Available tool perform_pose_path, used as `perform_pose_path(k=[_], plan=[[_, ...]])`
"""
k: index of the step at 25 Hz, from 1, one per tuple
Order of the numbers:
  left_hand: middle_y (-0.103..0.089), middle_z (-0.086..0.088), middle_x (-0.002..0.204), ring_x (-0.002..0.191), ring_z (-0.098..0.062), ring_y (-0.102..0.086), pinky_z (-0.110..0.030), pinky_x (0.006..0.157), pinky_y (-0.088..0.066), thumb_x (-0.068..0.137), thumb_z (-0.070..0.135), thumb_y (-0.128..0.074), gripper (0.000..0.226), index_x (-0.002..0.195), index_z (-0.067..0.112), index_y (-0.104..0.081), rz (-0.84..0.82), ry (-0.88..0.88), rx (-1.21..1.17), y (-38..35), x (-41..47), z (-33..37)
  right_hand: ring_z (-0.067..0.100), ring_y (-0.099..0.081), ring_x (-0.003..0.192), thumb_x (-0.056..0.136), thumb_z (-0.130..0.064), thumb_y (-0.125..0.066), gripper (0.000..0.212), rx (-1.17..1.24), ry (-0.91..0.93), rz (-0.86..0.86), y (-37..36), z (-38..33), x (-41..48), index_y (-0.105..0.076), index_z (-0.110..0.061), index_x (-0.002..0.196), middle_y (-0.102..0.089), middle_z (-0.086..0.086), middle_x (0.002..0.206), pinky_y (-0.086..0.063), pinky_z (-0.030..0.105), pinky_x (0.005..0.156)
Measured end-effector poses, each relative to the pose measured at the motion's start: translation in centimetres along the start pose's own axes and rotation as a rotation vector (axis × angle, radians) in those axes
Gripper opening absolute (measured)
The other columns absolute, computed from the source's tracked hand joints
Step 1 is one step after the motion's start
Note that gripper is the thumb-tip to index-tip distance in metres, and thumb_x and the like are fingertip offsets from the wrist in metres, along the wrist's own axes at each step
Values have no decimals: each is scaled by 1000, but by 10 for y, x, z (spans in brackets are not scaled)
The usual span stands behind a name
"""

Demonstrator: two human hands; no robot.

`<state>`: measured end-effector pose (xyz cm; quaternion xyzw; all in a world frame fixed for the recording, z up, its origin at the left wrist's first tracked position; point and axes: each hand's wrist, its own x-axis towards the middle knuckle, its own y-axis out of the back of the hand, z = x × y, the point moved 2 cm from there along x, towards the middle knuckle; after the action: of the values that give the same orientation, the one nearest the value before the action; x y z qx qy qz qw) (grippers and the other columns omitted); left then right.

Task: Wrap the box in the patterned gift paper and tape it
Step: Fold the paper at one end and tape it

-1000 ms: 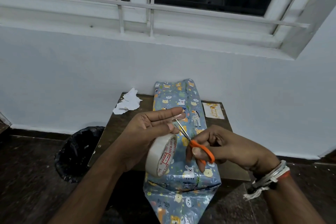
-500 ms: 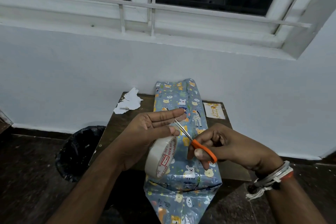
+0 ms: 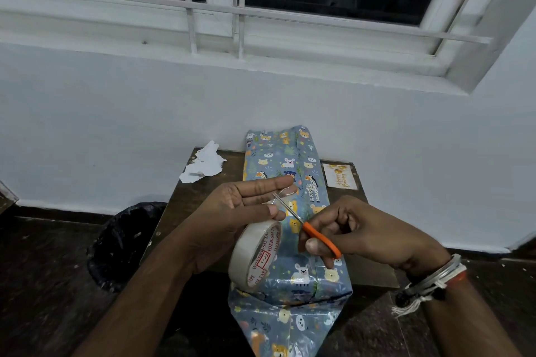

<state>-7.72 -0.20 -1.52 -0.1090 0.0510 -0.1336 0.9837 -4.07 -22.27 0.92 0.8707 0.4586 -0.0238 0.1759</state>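
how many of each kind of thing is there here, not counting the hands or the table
wrapped box: 1
tape roll: 1
scissors: 1
greeting card: 1
heap of torn white paper: 1
black bin: 1
total: 6

Long box [image 3: 278,159] wrapped in blue animal-print paper [image 3: 290,324] lies lengthwise on the counter [image 3: 197,194], its near-end flap unfolded. Pale tape roll [image 3: 255,255] stands upright over it.

two hands: left hand [image 3: 240,211], right hand [image 3: 368,235]. one wrapped box [image 3: 293,171], one tape roll [image 3: 255,255], one pair of scissors [image 3: 319,239], one printed card [image 3: 340,176], one torn white paper scrap [image 3: 203,164], one black bin [image 3: 121,243], one desk [image 3: 185,203].
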Motion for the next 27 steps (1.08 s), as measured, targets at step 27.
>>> perform_pose_path(k=[27], plan=[[-65, 4, 139, 97, -11, -71, -23, 88, -56, 87, -1, -69, 51, 135, 17, -64, -69, -56, 31, 4, -2, -2, 15, -65, 65, 92, -18, -77, 13, -82, 17, 14, 0, -2, 0, -80, -7, 97, -74, 14, 72, -52, 28, 74]])
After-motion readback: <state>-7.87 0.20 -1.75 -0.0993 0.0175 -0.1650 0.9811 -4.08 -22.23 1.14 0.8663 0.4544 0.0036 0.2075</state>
